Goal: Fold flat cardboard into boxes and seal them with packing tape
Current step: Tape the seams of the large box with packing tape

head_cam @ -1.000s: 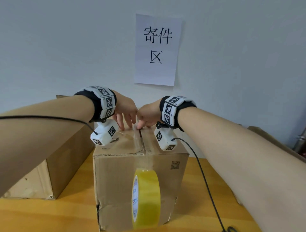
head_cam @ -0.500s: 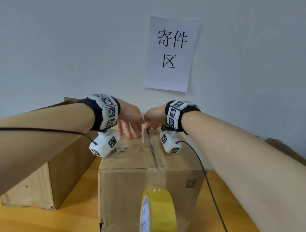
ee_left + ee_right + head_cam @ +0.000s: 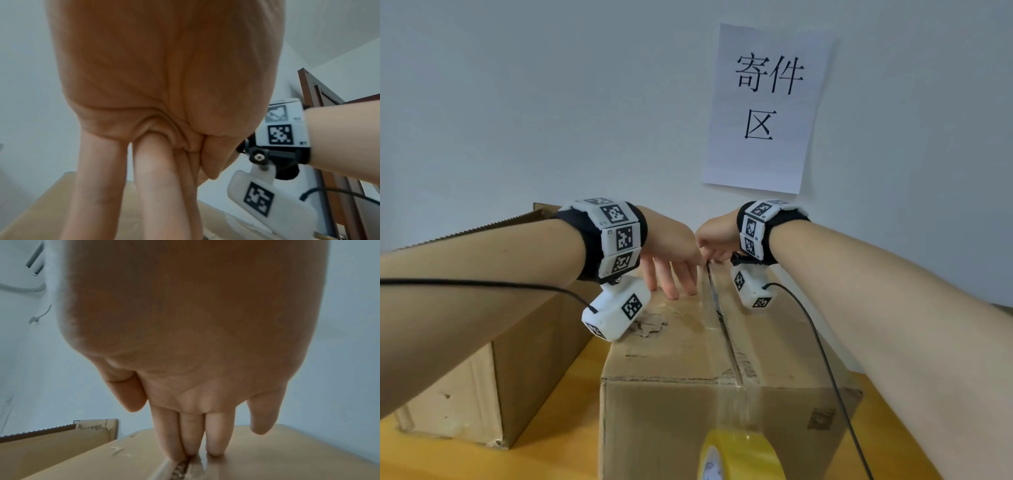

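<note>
A brown cardboard box (image 3: 671,359) stands upright on the table, its top flaps closed. Clear tape (image 3: 717,308) runs along the top seam and down the front face. There the yellow tape roll (image 3: 743,459) hangs, half cut off by the frame's bottom. My left hand (image 3: 674,274) lies with straight fingers (image 3: 152,178) on the box top, left of the seam at its far end. My right hand (image 3: 717,240) presses straight fingertips (image 3: 191,443) onto the tape (image 3: 164,465) right at the seam's far end. Neither hand holds anything.
A second, larger cardboard box (image 3: 517,342) with a raised flap stands close on the left. Both sit on a wooden table (image 3: 482,462) against a pale wall with a paper sign (image 3: 767,106). Black cables trail from both wrist cameras across the box.
Both hands stay at the far end of the seam. The head view has come closer and tilted up, so the tape roll now sits at the bottom edge.
</note>
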A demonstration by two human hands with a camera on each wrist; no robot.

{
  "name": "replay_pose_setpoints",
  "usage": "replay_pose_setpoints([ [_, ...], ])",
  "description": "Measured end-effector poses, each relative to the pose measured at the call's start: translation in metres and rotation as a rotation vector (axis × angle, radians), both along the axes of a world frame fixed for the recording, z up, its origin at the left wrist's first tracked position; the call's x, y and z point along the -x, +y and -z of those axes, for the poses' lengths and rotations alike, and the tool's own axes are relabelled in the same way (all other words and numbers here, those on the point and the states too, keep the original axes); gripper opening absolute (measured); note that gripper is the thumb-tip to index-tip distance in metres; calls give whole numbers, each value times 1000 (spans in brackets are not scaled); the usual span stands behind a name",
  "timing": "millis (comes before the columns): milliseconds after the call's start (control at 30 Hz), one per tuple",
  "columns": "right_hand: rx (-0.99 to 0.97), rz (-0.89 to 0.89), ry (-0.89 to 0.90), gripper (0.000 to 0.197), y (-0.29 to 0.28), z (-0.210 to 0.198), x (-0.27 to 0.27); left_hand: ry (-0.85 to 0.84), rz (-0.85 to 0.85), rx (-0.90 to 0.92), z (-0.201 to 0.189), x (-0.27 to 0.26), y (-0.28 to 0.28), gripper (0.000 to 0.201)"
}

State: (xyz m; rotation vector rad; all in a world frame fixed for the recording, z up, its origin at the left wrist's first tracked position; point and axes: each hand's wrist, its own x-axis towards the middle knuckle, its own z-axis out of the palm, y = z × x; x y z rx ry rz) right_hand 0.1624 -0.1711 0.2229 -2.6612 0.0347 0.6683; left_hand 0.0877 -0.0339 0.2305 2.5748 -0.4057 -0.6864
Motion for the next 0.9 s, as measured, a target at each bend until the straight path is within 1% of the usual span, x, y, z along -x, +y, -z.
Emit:
replay_pose_setpoints([
  [200,26,3,33,34,1,-1,-23,-11,19,-4,1,-1,1,44],
  [267,40,6,56,38,1,-3,-32,-3,17,-14,1,-3,0,44],
  [333,50,20,34,42,-1,-4,-37,-3,16,-24,0,-5,-1,44],
  [433,62,33,21,35,-1,-1,-38,-1,13,-24,1,-3,1,43],
  [500,105,26,41,26,-1,1,-32,5,25,-32,0,2,2,43],
  [533,107,35,48,25,0,2,-28,8,30,-40,0,4,2,42],
  [567,109,34,53,29,1,2,-21,3,36,-59,-1,8,2,42],
  [600,120,17,46,36,2,2,-12,-16,50,-98,-3,14,0,42],
  [667,144,-25,27,48,3,1,0,-111,79,-199,-4,25,-5,39],
  [700,143,-49,12,49,3,1,10,-163,88,-220,-4,31,-8,36],
  [767,108,-99,-38,44,4,4,27,-208,97,-219,-4,41,-12,33],
  [833,61,-136,-16,35,8,7,48,-219,109,-261,-5,54,-12,35],
  [900,-3,-175,-14,51,8,12,70,-245,139,-275,-4,66,-13,38],
])
